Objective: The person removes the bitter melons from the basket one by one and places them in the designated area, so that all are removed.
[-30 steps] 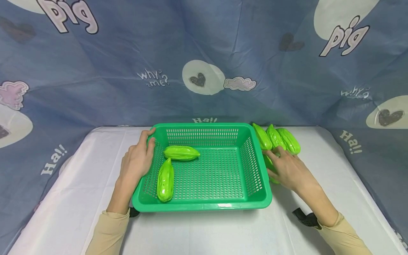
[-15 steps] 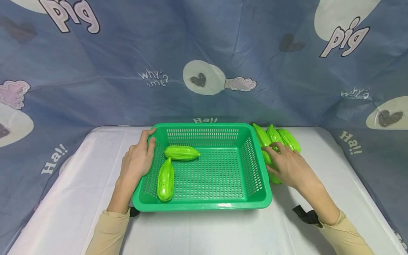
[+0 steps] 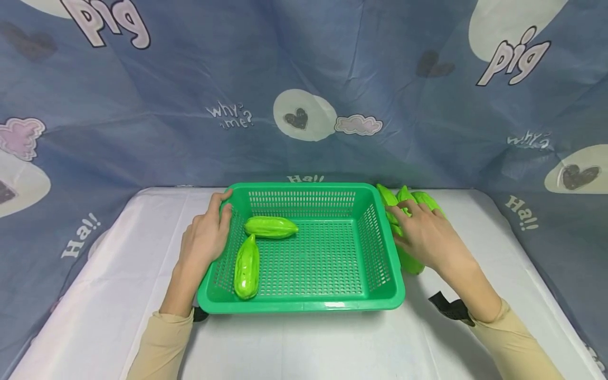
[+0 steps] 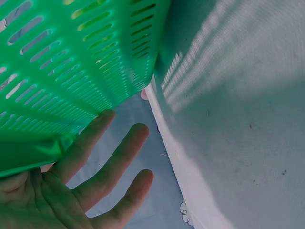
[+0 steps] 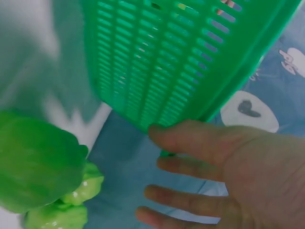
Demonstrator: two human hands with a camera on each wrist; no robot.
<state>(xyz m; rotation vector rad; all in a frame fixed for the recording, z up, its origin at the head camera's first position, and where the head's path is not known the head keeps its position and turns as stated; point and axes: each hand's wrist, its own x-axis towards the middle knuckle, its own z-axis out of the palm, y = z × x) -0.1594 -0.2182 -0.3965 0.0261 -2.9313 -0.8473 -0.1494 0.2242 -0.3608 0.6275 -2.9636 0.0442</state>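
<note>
A green slotted plastic basket (image 3: 304,305) stands on the white-covered table. Inside lie two ridged, bright green vegetables like bitter melons: one sideways (image 3: 271,227), one lengthwise (image 3: 246,268). My left hand (image 3: 203,240) grips the basket's left side, thumb and index finger at the rim; in the left wrist view its other fingers (image 4: 109,176) spread along the outside. Right of the basket, my right hand (image 3: 427,232) hovers over several more such vegetables (image 3: 411,263), partly covering them. In the right wrist view, its fairly straight fingers hold nothing, and the thumb is close to the basket wall (image 5: 143,62).
Behind the table hangs a blue printed cloth (image 3: 304,153), close to the basket's far rim. More green vegetables (image 3: 387,196) lie between the basket and the table's back right corner. White tabletop (image 3: 304,343) shows in front of the basket.
My right hand has shifted slightly away from me and to the left over the vegetables, showing more of the nearest one. The left hand and the basket stay put.
</note>
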